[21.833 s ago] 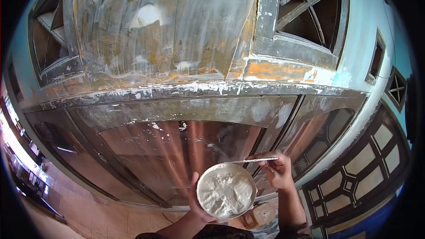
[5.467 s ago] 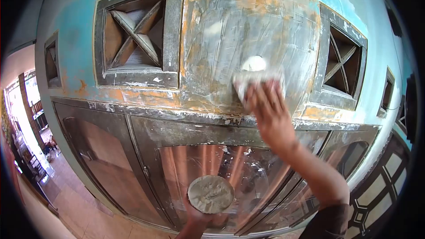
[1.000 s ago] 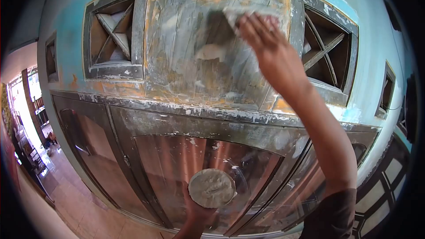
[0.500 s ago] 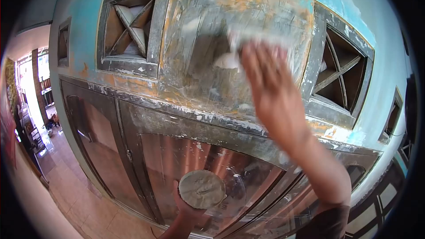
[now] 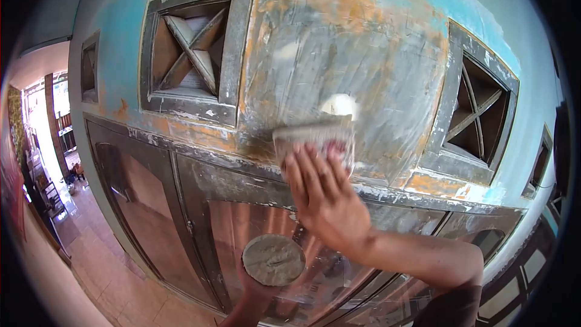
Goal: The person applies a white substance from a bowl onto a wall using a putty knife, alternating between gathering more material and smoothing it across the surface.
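- The scraper blade [image 5: 315, 140] lies flat against the grey, putty-smeared wall panel [image 5: 345, 79], low on that panel and just above the ledge that runs along its foot; the blade's long edge runs nearly level, tilted slightly up to the right.
- The right hand [image 5: 324, 197] presses the blade from below with its fingers [image 5: 308, 166] spread over the blade's lower half, so the blade sits straight above the palm and the forearm comes in from the lower right of the panel.
- A white dab of putty [image 5: 340, 105] sits on the panel just above the blade's right end, touching or very nearly touching its top edge; motion blur keeps me from telling which.
- The left hand [image 5: 257, 293] is well below the panel, in front of the glass door [image 5: 242, 218], cupping a round bowl [image 5: 273, 259] from underneath; the bowl shows a thin grey layer of filler. Of the two hands, the right is far nearer to the panel.
- Left of the panel is a square vent with crossed bars [image 5: 193, 48]; right of the panel is a second such vent [image 5: 478, 115].
- Beyond both vents the wall is turquoise paint [image 5: 121, 18], with orange patches worn through along the panel's top and bottom edges.
- Far to the lower left of the panel a tiled floor [image 5: 109, 266] shows.
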